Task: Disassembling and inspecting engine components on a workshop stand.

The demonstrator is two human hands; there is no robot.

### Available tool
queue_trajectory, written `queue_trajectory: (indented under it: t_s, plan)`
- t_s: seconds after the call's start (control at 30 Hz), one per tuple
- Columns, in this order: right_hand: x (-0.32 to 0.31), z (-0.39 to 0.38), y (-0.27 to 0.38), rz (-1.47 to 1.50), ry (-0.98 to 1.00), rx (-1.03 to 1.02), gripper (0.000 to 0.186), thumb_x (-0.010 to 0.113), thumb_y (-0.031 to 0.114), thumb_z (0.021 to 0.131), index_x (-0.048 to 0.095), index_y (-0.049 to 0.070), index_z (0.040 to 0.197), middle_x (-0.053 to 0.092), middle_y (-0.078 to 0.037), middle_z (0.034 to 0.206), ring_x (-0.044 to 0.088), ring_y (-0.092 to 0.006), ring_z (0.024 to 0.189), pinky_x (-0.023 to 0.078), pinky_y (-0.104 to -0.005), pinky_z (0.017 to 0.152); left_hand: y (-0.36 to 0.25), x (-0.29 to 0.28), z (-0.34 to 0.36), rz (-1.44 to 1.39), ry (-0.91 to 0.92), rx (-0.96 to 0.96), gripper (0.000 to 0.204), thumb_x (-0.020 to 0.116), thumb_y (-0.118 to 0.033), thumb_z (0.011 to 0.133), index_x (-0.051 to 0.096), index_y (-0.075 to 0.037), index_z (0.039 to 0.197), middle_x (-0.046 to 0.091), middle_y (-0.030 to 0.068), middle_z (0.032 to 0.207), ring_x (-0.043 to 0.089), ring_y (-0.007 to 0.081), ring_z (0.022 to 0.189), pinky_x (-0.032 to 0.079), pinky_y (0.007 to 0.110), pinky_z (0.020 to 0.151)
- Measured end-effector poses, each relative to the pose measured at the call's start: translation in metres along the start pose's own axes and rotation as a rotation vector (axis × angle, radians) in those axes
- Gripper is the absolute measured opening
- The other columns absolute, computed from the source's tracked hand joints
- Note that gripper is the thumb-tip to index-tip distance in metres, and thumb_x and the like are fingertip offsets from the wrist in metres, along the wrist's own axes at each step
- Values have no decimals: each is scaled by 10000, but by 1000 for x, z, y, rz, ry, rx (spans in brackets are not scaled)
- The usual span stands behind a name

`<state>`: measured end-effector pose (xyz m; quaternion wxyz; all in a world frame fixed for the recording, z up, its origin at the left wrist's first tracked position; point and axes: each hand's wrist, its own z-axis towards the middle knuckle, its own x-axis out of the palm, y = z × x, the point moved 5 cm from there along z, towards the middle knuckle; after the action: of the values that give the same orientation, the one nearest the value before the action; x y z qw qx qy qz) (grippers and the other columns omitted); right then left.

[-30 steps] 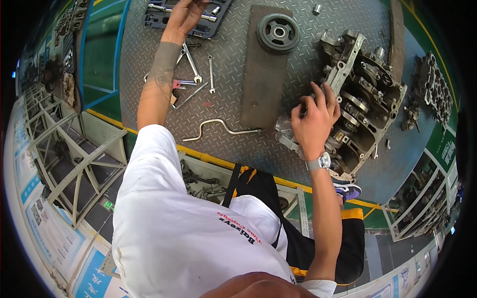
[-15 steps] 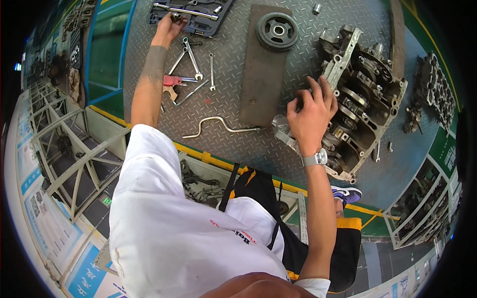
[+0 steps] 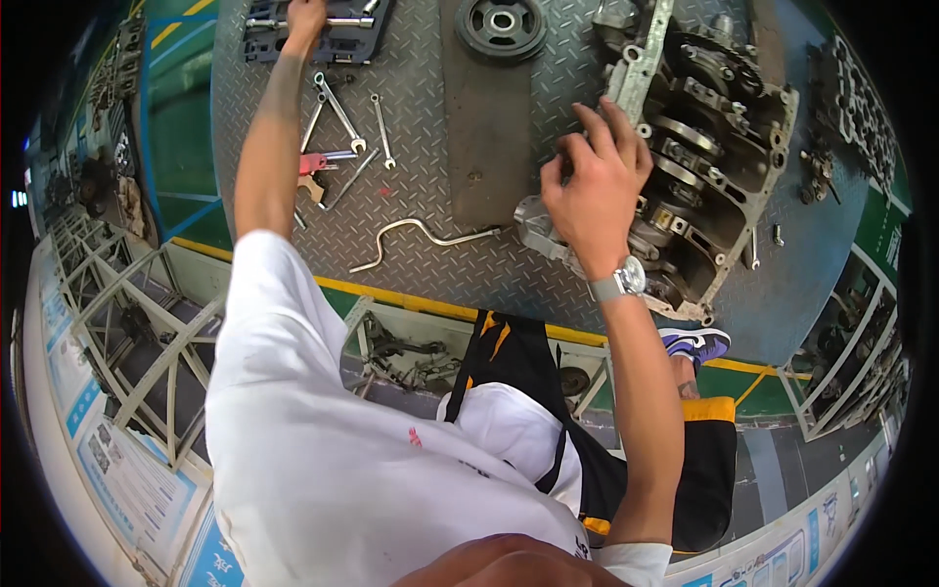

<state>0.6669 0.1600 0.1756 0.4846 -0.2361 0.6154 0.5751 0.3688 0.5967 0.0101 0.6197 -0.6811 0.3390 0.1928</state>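
Note:
My left hand (image 3: 306,14) is at the top edge of the view, over a dark socket-set case (image 3: 370,45) where a long chrome ratchet bar (image 3: 337,22) lies; its fingers are cut off or hidden. My right hand (image 3: 597,191), with a wristwatch (image 3: 629,278), has bent, spread fingers at the left side of a metal engine block (image 3: 753,210). The fingertips appear to touch the block, and nothing shows in the grip. Inside the block the crankshaft (image 3: 688,135) is visible.
Combination wrenches (image 3: 340,110), a red-handled tool (image 3: 313,162) and a bent metal bar (image 3: 421,227) lie on the diamond-plate bench. A ribbed pulley (image 3: 501,24) sits on a dark board (image 3: 479,157). A cylinder head (image 3: 853,108) stands at the far right.
My left hand, earlier holding a small dark socket-like piece beside the case, has moved up and left over it. My right hand stays by the block. The whole view has shifted.

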Motion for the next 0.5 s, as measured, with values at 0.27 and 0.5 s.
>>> queue_trajectory:
  t_s: [0.27,0.5]
  plan:
    - [-15,-14,-6,-29,-80,-33,171,624,124,718,682,9,830,617,-112,1225,437,-273,1309,303,-471,1069,-224,20,-253,-1384,951,-105,446,390,-445,1030,516,-17,1018,336,-36,696,295,69,595,248,216,535]
    - [-55,-31,36,896,169,271,337,617,241,926,624,31,1190,679,-224,989,654,-374,909,493,-382,856,-217,25,-339,-1121,950,-50,435,424,-452,1024,579,-46,1020,489,-12,739,441,68,627,355,226,565]
